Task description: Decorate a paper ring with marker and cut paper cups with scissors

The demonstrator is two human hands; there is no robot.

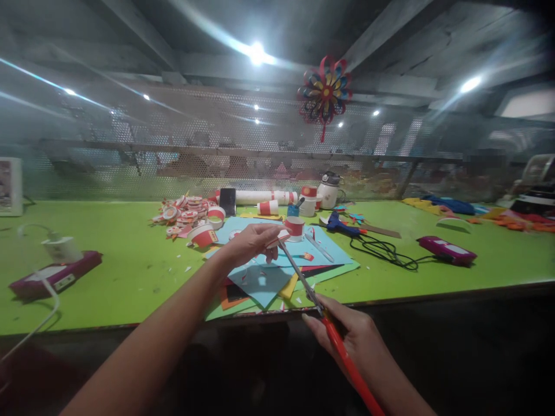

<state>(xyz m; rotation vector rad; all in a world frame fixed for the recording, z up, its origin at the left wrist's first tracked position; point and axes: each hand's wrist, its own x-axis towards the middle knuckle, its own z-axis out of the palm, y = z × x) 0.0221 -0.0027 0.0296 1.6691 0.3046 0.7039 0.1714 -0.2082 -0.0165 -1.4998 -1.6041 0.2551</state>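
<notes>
My left hand (255, 241) pinches a small whitish piece (283, 234), perhaps paper, above the coloured sheets. In my right hand (358, 330) is a pair of scissors with red handles (340, 345). Its long metal blades (295, 266) point up and left, and their tips reach the piece at my left fingertips; whether they are parted there I cannot tell. Below both hands lie light blue paper sheets (260, 283) with small scraps on them. Just beyond my left fingers stands a red and white paper cup (295, 228).
Left of the sheets is a pile of red and white paper pieces (186, 211) beside cut cups (203, 236). A blue glue gun (340, 224) with a black cord lies right. Purple power strips (448, 250) sit on the green table (143, 277). A phone (228, 202) stands behind.
</notes>
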